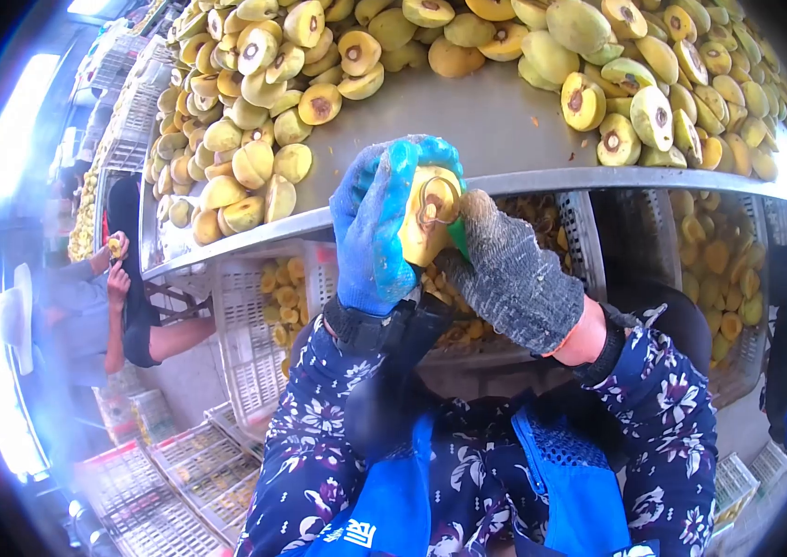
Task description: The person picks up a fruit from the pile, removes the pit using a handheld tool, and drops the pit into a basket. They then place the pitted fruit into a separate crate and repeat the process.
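My left hand (370,227), in a blue rubber-coated glove, is closed around a halved yellow peach (419,243), cut face toward me. A brown hollow shows at its middle. In a grey knit glove, my right hand (523,278) grips a pitting knife by its green handle (459,238), mostly hidden by the fingers. The knife's thin curved metal loop lies against the cut face. Both hands are just in front of the metal table's edge (310,221).
Heaps of peach halves (254,167) cover the table's left and back, with another heap (663,102) at right. Below the edge stand crates of peach pieces (286,288) and a bin (723,278). A seated co-worker (78,306) is at left, beside stacked crates (161,473).
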Available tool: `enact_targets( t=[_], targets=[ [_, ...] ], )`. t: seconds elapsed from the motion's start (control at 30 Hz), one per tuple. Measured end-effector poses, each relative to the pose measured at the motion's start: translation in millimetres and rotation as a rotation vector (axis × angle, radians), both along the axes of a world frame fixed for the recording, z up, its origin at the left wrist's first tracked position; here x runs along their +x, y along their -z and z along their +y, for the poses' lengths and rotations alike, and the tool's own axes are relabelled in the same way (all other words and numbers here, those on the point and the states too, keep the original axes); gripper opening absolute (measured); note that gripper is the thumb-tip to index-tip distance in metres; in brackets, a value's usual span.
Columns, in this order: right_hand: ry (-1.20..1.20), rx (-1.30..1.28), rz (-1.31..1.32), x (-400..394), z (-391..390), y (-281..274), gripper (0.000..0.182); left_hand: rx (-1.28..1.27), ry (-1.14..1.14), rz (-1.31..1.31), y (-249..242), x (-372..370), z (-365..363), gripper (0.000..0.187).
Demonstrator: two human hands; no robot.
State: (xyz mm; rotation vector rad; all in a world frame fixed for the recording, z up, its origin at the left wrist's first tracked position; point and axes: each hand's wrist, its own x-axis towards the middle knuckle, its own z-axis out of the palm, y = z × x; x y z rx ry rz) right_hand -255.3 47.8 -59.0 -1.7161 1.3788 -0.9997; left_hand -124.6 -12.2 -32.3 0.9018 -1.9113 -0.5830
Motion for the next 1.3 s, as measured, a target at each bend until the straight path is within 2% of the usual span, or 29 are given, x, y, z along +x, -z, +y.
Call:
enact_targets(
  t=[0.07,0.13,0.17,0.2,0.27,0.3,0.43,0.5,0.53,0.6,0.63,0.67,0.73,0.8,0.83,0.87,0.93,0.97,1.0,1.07,1.23,1.3],
  targets=[
    [0.007,-0.109,-0.031,2,1,10,0.045,-0.047,0.015,-0.065,4,5,1,0.026],
    [0.009,-0.139,-0.02,4,2,19,0.044,0.108,0.129,0.079,8,10,2,0.028],
    [0.003,-0.129,-0.041,4,4,19,0.043,0.009,0.129,0.027,8,12,1,0.023],
    [-0.002,-0.122,-0.06,4,5,17,0.043,0.017,0.136,0.021,7,9,4,0.023],
    [-0.015,-0.012,-0.088,5,7,12,0.042,0.309,0.093,0.359,0,3,12,0.02],
    [-0.023,0.018,-0.075,4,8,8,0.043,0.224,0.048,0.258,-6,0,14,0.02],
    [-0.038,0.181,-0.094,4,13,-3,0.043,0.308,0.083,0.289,-6,2,13,0.021],
    [-0.035,0.194,-0.105,4,16,-6,0.043,0.258,0.074,0.103,-7,3,13,0.022],
    [-0.033,0.204,-0.114,4,18,-7,0.043,0.261,0.075,0.101,-4,4,12,0.022],
    [-0.043,0.177,-0.123,4,19,2,0.045,0.456,0.2,0.379,4,5,8,0.022],
    [-0.053,0.147,-0.131,4,19,4,0.046,0.456,0.201,0.378,2,4,9,0.022],
    [-0.052,0.148,-0.132,3,20,4,0.046,0.471,0.192,0.351,-2,2,11,0.023],
    [-0.122,0.314,-0.224,2,18,-5,0.049,0.488,0.182,0.324,-6,-1,12,0.023],
    [-0.102,0.331,-0.182,0,15,-9,0.05,0.33,0.167,0.146,-6,-3,7,0.024],
    [-0.082,0.344,-0.137,-2,12,-12,0.051,0.631,0.3,0.464,-1,0,2,0.03],
    [-0.085,0.336,-0.132,-4,10,-15,0.051,0.622,0.3,0.467,-1,-2,4,0.03],
    [-0.092,0.353,-0.198,-10,7,-19,0.052,0.643,0.24,0.782,-1,-12,11,0.037],
    [-0.12,0.256,-0.234,-11,7,-10,0.052,0.52,0.246,0.642,4,-11,12,0.043],
    [-0.117,0.256,-0.235,-12,7,-12,0.052,0.522,0.249,0.64,4,-11,12,0.043],
    [-0.183,0.449,-0.291,-12,10,-19,0.053,0.686,0.287,0.67,5,-6,15,0.04],
    [-0.26,0.614,-0.412,-13,14,-22,0.058,0.862,0.366,0.543,0,4,9,0.036],
    [-0.298,0.652,-0.448,-14,18,-20,0.06,0.856,0.401,0.46,-2,8,6,0.04]
  ],
)
